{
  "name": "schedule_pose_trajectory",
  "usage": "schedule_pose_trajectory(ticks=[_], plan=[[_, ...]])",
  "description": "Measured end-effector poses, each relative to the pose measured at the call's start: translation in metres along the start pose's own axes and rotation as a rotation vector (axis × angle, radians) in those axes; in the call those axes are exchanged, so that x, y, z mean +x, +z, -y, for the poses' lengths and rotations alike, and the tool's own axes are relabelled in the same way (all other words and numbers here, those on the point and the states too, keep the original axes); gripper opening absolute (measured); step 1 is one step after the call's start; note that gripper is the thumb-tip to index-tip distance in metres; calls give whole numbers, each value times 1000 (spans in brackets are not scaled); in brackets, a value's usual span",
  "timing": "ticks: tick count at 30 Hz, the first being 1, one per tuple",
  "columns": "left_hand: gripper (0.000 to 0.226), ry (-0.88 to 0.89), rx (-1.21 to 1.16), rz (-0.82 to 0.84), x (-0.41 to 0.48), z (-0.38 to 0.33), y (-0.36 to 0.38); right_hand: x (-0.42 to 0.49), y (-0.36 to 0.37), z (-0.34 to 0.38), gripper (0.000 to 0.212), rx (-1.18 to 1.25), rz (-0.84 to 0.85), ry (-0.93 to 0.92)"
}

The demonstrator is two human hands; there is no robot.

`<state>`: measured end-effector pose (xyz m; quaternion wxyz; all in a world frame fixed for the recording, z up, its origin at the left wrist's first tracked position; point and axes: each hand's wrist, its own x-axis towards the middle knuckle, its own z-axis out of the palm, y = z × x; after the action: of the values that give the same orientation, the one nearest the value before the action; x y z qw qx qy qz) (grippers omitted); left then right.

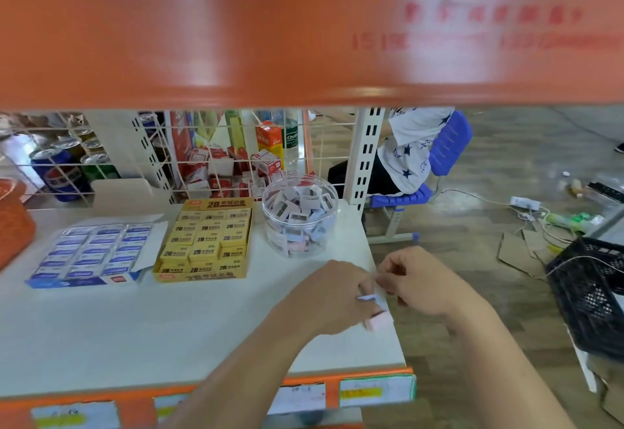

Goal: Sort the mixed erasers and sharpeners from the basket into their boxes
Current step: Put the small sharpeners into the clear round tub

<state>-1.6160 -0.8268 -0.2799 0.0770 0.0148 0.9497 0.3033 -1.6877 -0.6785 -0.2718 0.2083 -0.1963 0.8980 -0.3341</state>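
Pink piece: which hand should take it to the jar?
Left, probably. The left hand holds the pink piece, and the jar stands just beyond it; the right hand sits past the shelf edge.

Clear, glossy plastic is being shown by the jar (300, 216). Left of the jar, printed cardboard with a slight sheen is being shown by the yellow box (202, 243) and the blue box (91, 253). Under the jar, a smooth matt white surface is being presented by the shelf (169, 327). Behind the jar, white-coated metal wire is being seen in the grid (216, 161).
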Motion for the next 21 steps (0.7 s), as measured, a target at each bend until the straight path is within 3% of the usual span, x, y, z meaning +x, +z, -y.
schedule_pose_trajectory(ticks=[5, 8, 10, 15, 21], plan=[[18, -31, 36, -82, -2, 12, -6, -10, 2, 2, 25, 97, 157, 51], [19, -62, 39, -127, -5, 18, -9, -17, 4, 11, 42, 16, 228, 94], [20, -74, 47, -159, -9, 18, -15, -18, 7, 17, 39, -76, 244, 91], [18, -12, 56, -324, -17, 3, -51, -13, 13, 28, 14, -87, 237, 40], [17, -58, 48, -577, 10, 20, -101, -8, 16, 29, 8, -28, 125, -54]])
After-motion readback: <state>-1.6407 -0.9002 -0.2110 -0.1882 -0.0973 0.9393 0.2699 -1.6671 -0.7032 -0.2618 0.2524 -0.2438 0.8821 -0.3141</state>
